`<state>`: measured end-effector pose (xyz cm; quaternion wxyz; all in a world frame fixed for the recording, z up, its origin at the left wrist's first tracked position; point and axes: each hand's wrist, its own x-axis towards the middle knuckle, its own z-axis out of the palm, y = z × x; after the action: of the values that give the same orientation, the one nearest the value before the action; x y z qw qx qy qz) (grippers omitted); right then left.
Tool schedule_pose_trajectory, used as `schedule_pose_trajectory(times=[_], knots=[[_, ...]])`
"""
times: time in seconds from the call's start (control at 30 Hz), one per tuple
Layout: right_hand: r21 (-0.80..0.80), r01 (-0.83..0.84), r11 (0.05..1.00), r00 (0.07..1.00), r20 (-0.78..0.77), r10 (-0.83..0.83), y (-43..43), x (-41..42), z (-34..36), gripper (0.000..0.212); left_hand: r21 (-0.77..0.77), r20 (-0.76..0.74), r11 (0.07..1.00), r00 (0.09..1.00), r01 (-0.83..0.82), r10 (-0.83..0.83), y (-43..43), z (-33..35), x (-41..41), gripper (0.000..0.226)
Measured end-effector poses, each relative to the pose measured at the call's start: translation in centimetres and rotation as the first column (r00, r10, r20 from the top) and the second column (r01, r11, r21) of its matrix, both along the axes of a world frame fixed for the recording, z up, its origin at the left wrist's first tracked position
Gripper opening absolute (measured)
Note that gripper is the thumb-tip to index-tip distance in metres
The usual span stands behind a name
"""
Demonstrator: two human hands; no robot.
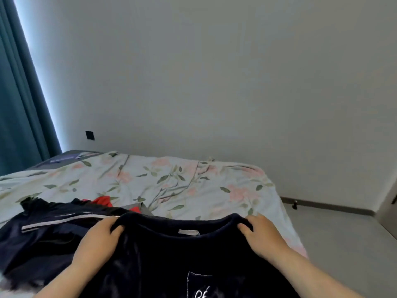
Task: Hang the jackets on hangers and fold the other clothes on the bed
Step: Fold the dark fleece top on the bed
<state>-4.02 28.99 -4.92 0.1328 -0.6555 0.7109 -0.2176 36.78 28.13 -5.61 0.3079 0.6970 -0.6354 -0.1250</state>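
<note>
While holding the dark top (182,254) up by its shoulders, keep both hands level and equally far from the neckline to let the cloth drop straight and flat. Grips one shoulder in the left hand (101,235) and the other in the right hand (262,235), fingers curled over the fabric, well apart, with the collar and its pale label between. Holds the top over the near edge of the bed (171,181), toward the near right corner. Judging by the closed round neck, treat as a pullover for folding, not a jacket for a hanger. Lay flat on bare sheet toward the middle of the bed, apart from the dark pile (43,233) at the near left edge, and smooth out before turning the sleeves in. Avoid dragging across that pile or catching the red garment (105,201) just behind.

Loses the sleeves, the hem and most of the white print past the bottom of the view. Cannot tell the number of pieces in the dark pile, nor the kind of the grey-striped one. Shows no hangers anywhere. Blurs badly at the near left corner.
</note>
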Motion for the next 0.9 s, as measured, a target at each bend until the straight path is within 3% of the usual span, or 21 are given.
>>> schedule_pose_trajectory(times=[0.17,0.4,0.6,0.77,0.9], knots=[[-0.036,0.036,0.999,0.999,-0.005,-0.037,-4.6,-0.2,-7.2,0.030,0.004,0.170,0.998,0.984,-0.055,0.053,-4.7,-5.4,-0.3,0.016],[0.000,0.121,0.993,0.993,0.006,-0.121,-9.2,-0.4,-18.4,0.035,0.137,0.443,0.991,0.894,0.007,-0.068,-10.4,-13.8,-0.6,0.036],[-0.167,0.004,0.986,0.991,-0.133,-0.027,-14.7,-1.2,-20.3,0.033,-0.057,0.482,0.998,0.876,0.005,0.023,-16.0,-15.8,1.3,0.041],[-0.173,-0.028,0.984,0.971,-0.240,-0.015,-20.9,-1.5,-20.6,0.033,-0.065,0.681,0.986,0.729,0.153,-0.068,-23.7,-16.0,1.0,0.023],[-0.089,-0.140,0.986,0.904,-0.418,0.091,-26.3,-1.1,-19.6,0.032,0.035,0.701,0.987,0.701,0.154,-0.135,-30.7,-16.2,1.7,0.027]])
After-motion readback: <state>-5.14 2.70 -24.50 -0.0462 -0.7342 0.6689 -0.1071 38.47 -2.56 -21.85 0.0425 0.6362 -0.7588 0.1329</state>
